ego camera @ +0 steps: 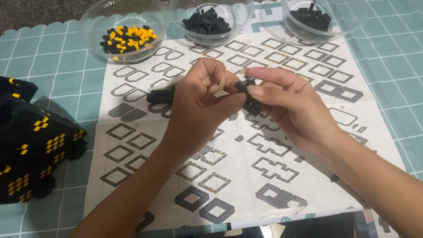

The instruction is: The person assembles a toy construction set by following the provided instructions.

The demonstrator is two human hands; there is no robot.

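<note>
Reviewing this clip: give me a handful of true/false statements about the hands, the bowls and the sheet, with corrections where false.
1. Both hands meet over the instruction sheet, the left hand and right hand pinching a small black brick piece. True.
2. The left bowl holds only black bricks. False: it holds yellow and black ones mixed.
3. A black and yellow built block sits at the left edge of the mat. True.
4. The middle bowl is full of yellow bricks. False: its bricks are black.
5. The sheet lies on a bare wooden table. False: it lies on a teal checked mat.
</note>
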